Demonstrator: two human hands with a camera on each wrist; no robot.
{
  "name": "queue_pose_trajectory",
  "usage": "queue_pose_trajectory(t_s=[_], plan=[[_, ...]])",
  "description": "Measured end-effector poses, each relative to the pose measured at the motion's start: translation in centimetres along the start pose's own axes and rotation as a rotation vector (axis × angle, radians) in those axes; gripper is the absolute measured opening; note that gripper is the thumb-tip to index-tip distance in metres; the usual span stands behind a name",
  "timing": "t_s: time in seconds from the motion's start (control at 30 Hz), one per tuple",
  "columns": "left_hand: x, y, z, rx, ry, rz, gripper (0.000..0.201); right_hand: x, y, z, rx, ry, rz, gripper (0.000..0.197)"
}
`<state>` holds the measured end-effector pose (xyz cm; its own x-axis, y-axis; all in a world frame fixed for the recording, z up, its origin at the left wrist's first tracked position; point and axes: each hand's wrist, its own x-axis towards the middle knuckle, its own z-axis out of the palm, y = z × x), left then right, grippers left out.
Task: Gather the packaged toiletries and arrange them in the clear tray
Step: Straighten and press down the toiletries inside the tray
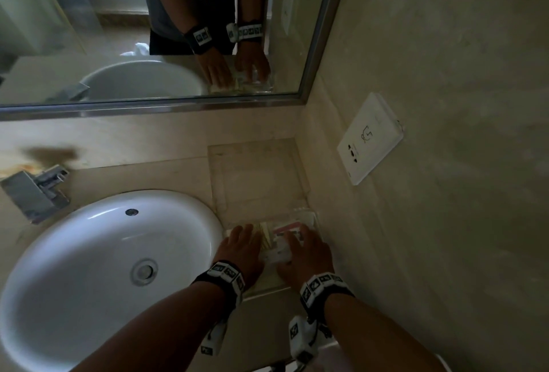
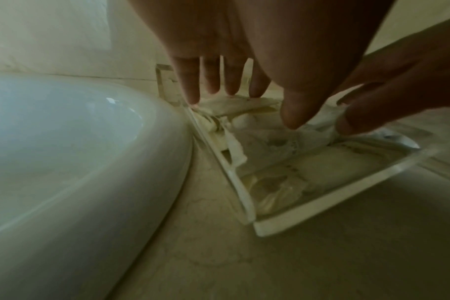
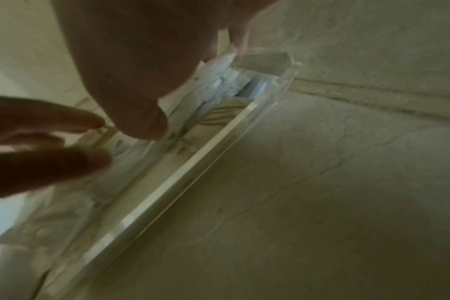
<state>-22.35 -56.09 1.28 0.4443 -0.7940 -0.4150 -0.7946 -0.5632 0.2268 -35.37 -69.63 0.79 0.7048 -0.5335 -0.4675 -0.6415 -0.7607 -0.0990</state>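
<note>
The clear tray (image 1: 309, 213) sits on the counter between the sink and the side wall. It holds several packaged toiletries: white packets (image 1: 279, 250), a pink-edged one (image 1: 289, 226) and a yellow-striped one (image 1: 265, 236). My left hand (image 1: 242, 238) lies over the tray's left half, its straight fingers touching a cream packet (image 2: 234, 103). My right hand (image 1: 300, 245) lies flat over the right half, thumb (image 3: 144, 123) and fingers pressing on a white packet (image 3: 216, 89). Tray rims show in both wrist views (image 2: 321, 205) (image 3: 167, 182). The packets under the palms are hidden.
A white oval sink (image 1: 98, 253) touches the tray's left side, with a chrome tap (image 1: 35, 190) behind it. A second clear flat tray (image 1: 255, 175) lies behind, against the back wall. A mirror (image 1: 166, 27) hangs above, and a white socket plate (image 1: 370, 138) is on the right wall.
</note>
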Motion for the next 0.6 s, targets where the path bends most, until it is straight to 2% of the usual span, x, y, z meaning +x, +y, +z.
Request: queue_pose_trajectory(t_s=[0.1,0.27,0.4,0.43,0.6], plan=[[-0.2,0.7,0.6,0.028,0.058,0.042,0.066,0.1,-1.3,-0.1,0.022,0.145,-0.021,0.07],[-0.4,1.0,0.7,-0.069,0.022,-0.013,0.065,1.0,-1.8,-0.5,0.018,0.167,-0.09,0.056],[-0.5,1.0,1.1,-0.114,0.047,-0.027,0.067,1.5,-0.9,-0.3,0.007,0.137,-0.092,0.06],[0.6,1.0,3.3,-0.132,0.01,-0.041,0.068,2.8,-0.2,1.7,0.01,0.087,-0.078,0.06],[0.2,1.7,3.9,-0.114,0.023,-0.051,0.07,2.8,0.2,2.5,0.061,0.124,-0.097,0.062]])
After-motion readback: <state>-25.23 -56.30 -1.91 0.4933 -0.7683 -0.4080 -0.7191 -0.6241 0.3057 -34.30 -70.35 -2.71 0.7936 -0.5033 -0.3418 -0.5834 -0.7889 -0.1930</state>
